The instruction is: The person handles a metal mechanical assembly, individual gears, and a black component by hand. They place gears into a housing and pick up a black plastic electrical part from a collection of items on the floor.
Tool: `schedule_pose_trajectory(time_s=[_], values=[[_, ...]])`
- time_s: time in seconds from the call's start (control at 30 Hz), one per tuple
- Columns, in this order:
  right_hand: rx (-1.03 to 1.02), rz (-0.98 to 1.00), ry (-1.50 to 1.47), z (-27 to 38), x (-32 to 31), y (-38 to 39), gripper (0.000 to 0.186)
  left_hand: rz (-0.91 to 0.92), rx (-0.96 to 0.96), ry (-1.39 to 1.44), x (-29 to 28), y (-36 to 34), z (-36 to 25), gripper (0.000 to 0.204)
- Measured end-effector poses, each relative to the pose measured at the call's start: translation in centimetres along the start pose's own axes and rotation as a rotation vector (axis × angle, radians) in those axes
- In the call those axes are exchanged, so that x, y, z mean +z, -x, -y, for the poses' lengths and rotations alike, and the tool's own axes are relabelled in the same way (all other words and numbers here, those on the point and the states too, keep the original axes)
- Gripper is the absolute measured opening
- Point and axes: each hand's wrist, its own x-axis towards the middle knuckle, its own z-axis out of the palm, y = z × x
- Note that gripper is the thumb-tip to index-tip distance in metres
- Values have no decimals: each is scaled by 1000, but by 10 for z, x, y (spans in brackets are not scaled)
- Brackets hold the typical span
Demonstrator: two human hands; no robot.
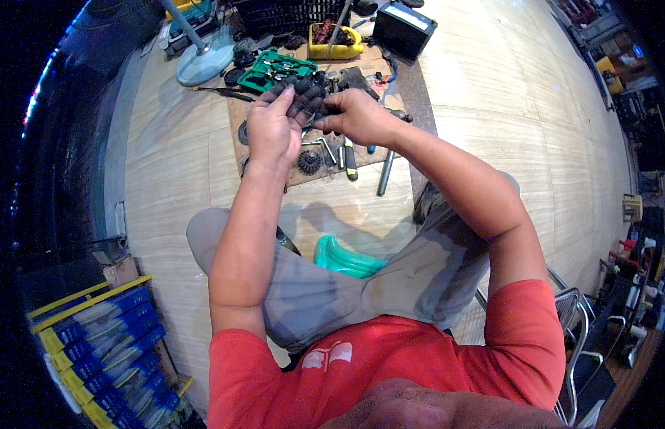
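Observation:
My left hand point(275, 129) is held palm up over a cardboard sheet point(268, 163), its grease-blackened fingers stretched toward my right hand. My right hand point(357, 120) reaches in from the right with its blackened thumb and fingers pinched together at the left fingers. Whatever lies between the two hands is too dark and small to make out. Just below them on the cardboard are a dark toothed gear point(310, 161), a bent hex key point(325, 148) and a tool with a black and yellow handle point(351, 163). A green tool case point(276, 69) lies open beyond my left hand.
Further off stand a yellow container point(335, 50) of dark reddish parts, a black box-shaped battery point(404, 31) and a round pale stand base point(205, 66). A metal bar point(385, 174) lies at right. A green stool point(346, 260) shows between my legs; blue-yellow bins point(103, 350) stand lower left.

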Motion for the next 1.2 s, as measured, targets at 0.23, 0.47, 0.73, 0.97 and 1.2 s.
schedule_pose_trajectory(time_s=[0.23,0.47,0.73,0.97,1.2], values=[[-105,25,43,-9,-2,-4,30,69,-59,-19,-2,0,-7,17],[-154,37,54,-16,-3,-3,29,139,-103,-35,-7,-2,-7,20],[-181,156,352,2,-22,5,20,286,-294,-245,-1,5,-15,20],[-249,112,640,1,-37,7,14,359,-428,-497,6,15,-15,17],[-281,-17,692,-13,-36,3,10,370,-253,-1122,13,19,-6,19]])
